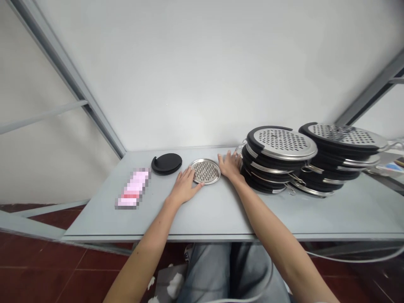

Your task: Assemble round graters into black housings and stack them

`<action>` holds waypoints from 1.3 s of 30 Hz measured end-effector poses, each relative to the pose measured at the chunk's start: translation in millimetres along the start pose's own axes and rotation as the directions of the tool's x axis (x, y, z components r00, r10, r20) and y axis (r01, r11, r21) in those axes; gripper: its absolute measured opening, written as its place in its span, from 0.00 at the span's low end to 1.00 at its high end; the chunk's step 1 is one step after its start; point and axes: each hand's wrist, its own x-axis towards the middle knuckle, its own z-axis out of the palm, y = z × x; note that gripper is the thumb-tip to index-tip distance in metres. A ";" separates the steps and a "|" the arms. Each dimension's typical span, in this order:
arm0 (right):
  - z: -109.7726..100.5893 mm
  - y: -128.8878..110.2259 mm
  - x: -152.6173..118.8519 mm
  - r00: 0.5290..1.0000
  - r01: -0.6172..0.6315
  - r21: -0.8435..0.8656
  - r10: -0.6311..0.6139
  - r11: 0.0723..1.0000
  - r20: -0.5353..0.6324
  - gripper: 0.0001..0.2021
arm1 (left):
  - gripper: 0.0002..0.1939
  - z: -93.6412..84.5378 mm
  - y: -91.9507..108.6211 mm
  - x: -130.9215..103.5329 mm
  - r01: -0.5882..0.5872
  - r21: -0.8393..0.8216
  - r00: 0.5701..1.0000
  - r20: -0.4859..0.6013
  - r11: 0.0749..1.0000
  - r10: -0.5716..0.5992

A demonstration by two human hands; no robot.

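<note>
A round metal grater plate (206, 171) lies flat on the table between my hands. My left hand (185, 185) rests at its left edge, fingers stretched out and touching the rim. On the other side my right hand (231, 165) is spread on the table, close to the plate's right edge and beside the nearer stack of graters; some of its fingertips are hard to make out against that stack. A black round holder (167, 163) with a raised rim sits to the left of my left hand.
To the right stand two stacks of round graters with black holders, a nearer stack (280, 145) and a farther stack (344, 139), with wire loops sticking out. A pixelated pink item (134, 188) lies at the left of the grey table (202, 219). A white wall rises behind.
</note>
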 end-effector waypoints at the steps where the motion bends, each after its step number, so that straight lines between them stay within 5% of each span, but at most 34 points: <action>1: 2.0 0.6 0.6 1.000 0.006 -0.003 -0.006 1.000 -0.001 0.37 | 0.34 -0.4 0.4 0.0 0.000 0.000 1.000 0.002 1.000 0.000; 19: -1.0 -1.8 3.7 0.999 -0.040 0.030 0.040 0.999 0.011 0.35 | 0.36 0.9 -2.5 -1.7 -0.008 0.034 1.000 0.017 0.999 0.007; 25: -4.6 1.4 3.0 0.999 0.020 0.035 -0.018 0.999 -0.045 0.33 | 0.31 -20.3 7.7 2.4 -0.077 0.129 0.997 0.001 0.989 0.078; 30: -5.1 2.8 7.0 0.998 0.041 0.004 -0.040 0.999 -0.045 0.31 | 0.24 -36.3 8.4 19.2 -0.005 0.165 1.000 -0.011 0.986 0.006; 39: -6.1 3.8 8.9 0.995 0.079 -0.024 -0.080 0.997 -0.061 0.33 | 0.18 -3.8 -7.9 26.5 -0.093 0.041 0.973 -0.206 0.995 0.099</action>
